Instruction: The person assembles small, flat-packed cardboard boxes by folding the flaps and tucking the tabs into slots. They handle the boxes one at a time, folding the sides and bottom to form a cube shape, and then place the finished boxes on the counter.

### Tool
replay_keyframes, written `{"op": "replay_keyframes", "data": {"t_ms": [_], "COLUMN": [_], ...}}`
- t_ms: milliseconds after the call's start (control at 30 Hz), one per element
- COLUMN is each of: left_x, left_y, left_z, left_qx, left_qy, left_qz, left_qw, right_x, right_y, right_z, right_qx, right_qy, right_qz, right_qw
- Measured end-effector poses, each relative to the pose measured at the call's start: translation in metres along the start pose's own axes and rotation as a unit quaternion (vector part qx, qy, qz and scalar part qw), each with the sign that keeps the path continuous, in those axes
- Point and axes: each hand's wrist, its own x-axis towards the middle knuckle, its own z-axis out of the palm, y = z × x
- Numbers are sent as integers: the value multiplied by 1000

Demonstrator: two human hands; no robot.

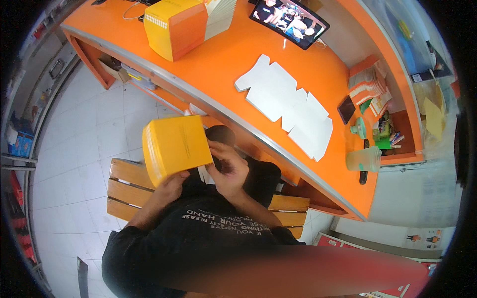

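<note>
Above my lap I hold a yellow cardboard carton (pixel 178 144), tilted, with a pale strip along its left side. My left hand (pixel 171 186) is closed on its lower edge, most of the fingers hidden beneath it. My right hand (pixel 228 169) grips its right edge, fingers curled at the upper corner. A bit of white card shows below the carton between my hands. On the orange desk (pixel 218 59), a stack of flat white die-cut card blanks (pixel 288 104) lies to the right of a similar yellow and orange bundle of cartons (pixel 176 30).
A screen (pixel 289 22) stands at the desk's back. To the right are a stack of paper pieces (pixel 367 82), a dark flat object (pixel 346 109), a plastic cup (pixel 362 160) and a pen holder (pixel 383 143). The grey desk edge (pixel 238 121) runs diagonally before me. I sit on a slatted wooden bench (pixel 130 191).
</note>
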Motion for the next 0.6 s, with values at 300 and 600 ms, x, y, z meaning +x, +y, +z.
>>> {"op": "replay_keyframes", "data": {"t_ms": [300, 600], "left_x": [16, 27], "left_y": [-17, -46], "left_z": [-21, -47], "left_qx": [-120, -6], "left_qy": [-5, -62], "left_qz": [-88, -8], "left_qw": [989, 998], "right_x": [26, 51], "right_y": [-9, -6], "right_z": [15, 31], "right_qx": [-187, -41], "right_qy": [-54, -84], "right_qz": [-136, -77], "right_qw": [971, 993]}}
